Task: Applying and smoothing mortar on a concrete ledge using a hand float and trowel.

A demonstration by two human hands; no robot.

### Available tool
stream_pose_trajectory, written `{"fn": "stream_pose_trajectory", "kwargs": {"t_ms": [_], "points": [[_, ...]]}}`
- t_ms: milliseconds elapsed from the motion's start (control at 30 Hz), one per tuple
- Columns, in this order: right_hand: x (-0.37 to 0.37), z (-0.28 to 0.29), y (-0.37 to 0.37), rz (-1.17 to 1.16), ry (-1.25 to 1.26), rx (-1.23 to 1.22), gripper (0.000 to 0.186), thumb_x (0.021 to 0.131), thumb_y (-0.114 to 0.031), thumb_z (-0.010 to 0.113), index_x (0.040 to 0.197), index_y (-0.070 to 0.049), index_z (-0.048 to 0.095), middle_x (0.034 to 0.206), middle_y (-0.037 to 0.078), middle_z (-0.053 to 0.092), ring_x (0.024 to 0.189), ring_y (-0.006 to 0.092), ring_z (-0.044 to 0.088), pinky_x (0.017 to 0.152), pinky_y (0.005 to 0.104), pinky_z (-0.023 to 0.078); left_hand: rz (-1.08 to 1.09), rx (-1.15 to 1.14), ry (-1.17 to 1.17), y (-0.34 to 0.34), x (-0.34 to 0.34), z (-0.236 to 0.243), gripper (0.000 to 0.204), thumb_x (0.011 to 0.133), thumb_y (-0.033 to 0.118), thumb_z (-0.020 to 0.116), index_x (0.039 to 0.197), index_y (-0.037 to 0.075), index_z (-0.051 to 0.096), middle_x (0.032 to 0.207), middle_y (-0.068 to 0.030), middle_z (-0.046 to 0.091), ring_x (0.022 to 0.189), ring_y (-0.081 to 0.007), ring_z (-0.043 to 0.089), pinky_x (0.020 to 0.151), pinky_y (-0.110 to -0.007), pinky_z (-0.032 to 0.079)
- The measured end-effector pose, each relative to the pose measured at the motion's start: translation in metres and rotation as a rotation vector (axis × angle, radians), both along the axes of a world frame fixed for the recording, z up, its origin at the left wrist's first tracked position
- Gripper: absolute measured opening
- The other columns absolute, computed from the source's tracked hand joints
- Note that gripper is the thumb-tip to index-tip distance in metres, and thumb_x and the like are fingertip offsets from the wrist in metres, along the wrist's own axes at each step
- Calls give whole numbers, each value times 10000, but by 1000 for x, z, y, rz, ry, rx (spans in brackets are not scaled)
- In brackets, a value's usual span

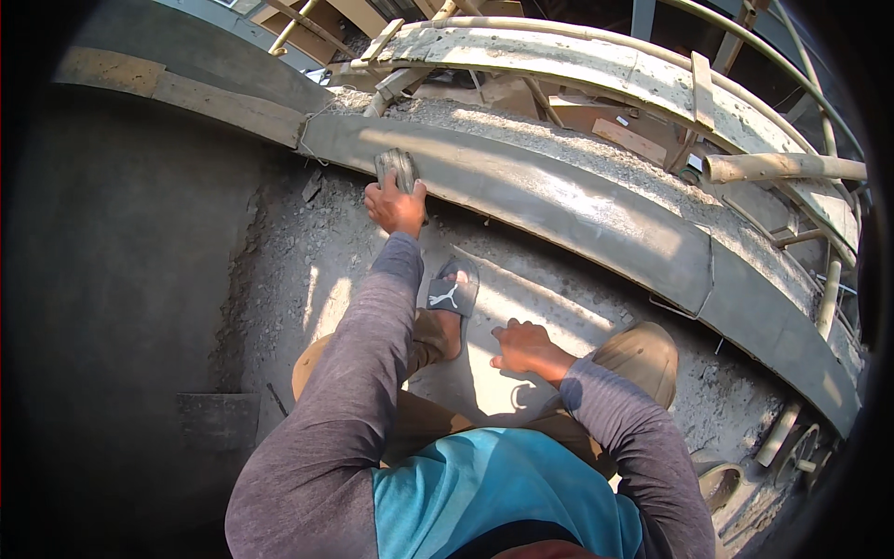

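Observation:
My left hand (pixel 397 201) grips a grey, cement-stained block (pixel 399 165) with rounded edges; whether it is a float or a sponge I cannot tell. The block sits against the near edge of a long smooth cement ledge (pixel 521 172), which curves across in front of me, partly in bright sun. Loosely bent and holding nothing, the fingers of my right hand (pixel 529 348) are apart, above the floor beside my right knee. Its shadow falls on the cement floor below.
Beyond the ledge run bamboo poles (pixel 782 168) and a splattered plank (pixel 596 70). Rubble (pixel 298 233) lines the floor at left, next to a smooth grey surface (pixel 140 242). My sandalled foot (pixel 453 293) is below the ledge. A round container (pixel 722 484) stands at lower right.

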State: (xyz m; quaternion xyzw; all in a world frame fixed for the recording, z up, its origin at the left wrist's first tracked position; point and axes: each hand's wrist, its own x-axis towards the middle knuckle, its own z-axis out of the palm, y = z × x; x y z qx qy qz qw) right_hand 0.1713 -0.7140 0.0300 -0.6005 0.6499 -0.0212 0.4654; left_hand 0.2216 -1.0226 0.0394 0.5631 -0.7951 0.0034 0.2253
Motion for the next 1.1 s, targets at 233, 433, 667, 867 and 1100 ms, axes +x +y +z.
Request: {"fn": "stream_pose_trajectory", "kwargs": {"t_ms": [233, 433, 667, 867, 1100], "points": [[4, -9, -8, 21, -70, -46, 627, 861, -486, 691, 1327, -82, 580, 1238, 223, 597, 1120, 408, 617, 922, 486, 513, -333, 37, 381, 3, -23, -14, 620, 726, 340, 839, 1272, 116, 650, 1182, -176, 502, 1120, -359, 501, 996, -462, 419], [6, -7, -7, 51, -74, -41, 604, 862, -480, 691, 1299, -75, 591, 1215, 228, 605, 1084, 411, 636, 890, 488, 527, -312, 40, 290, 11, 0, -32, 580, 723, 328, 829, 1241, 121, 671, 1185, -175, 495, 1142, -373, 476, 997, -499, 406], [5, -2, -14, 22, -58, -67, 550, 861, -465, 709, 1241, -77, 623, 1236, 191, 616, 1120, 377, 637, 920, 474, 522, -109, -64, 298, 29, 54, -30, 587, 715, 319, 833, 1233, 90, 678, 1131, -167, 533, 1099, -359, 513, 971, -468, 436], [9, -3, -14, 67, -75, -109, 597, 857, -480, 707, 1278, -70, 602, 1191, 228, 620, 1080, 396, 644, 890, 485, 532, -243, 168, 235, 62, -5, -11, 568, 710, 319, 836, 1196, 59, 697, 1099, -170, 553, 1061, -347, 545, 945, -436, 457], [4, 0, -14, 94, -42, -28, 638, 869, -504, 691, 1343, -95, 572, 1248, 216, 599, 1136, 377, 627, 932, 470, 518, -504, 156, 181, 121, -3, -4, 562, 684, 302, 843, 1181, 83, 699, 1150, -203, 525, 1100, -365, 521, 976, -456, 438]]}}
